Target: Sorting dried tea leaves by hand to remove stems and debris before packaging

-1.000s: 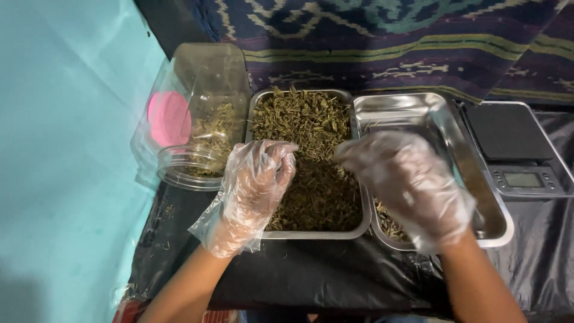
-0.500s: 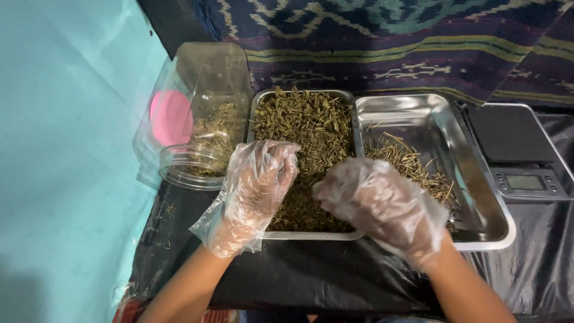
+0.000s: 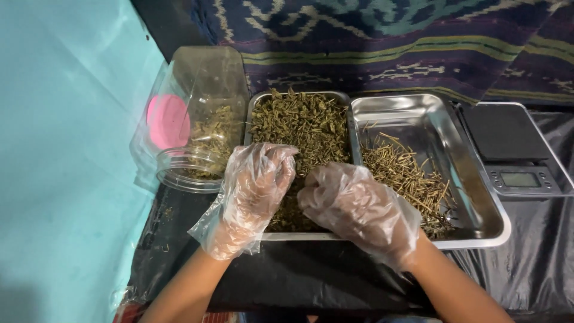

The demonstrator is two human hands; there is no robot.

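Both my hands wear loose clear plastic gloves. My left hand (image 3: 254,194) rests over the near part of a steel tray (image 3: 299,235) heaped with dried green herbs (image 3: 302,122), its fingers bunched on some of the herbs. Just to its right, nearly touching it, my right hand (image 3: 359,209) is curled down into the same pile, and its fingertips are hidden. A second steel tray (image 3: 478,236) to the right holds a smaller heap of thin dry stems (image 3: 403,173).
A clear plastic jar (image 3: 200,113) lies on its side left of the trays, with some herbs and a pink lid inside. A small digital scale (image 3: 517,149) sits at the right. Black sheet covers the table; a turquoise wall stands at left and patterned cloth behind.
My right hand has come left from over the stem tray to the herb tray, next to my left hand. My left hand has barely moved.
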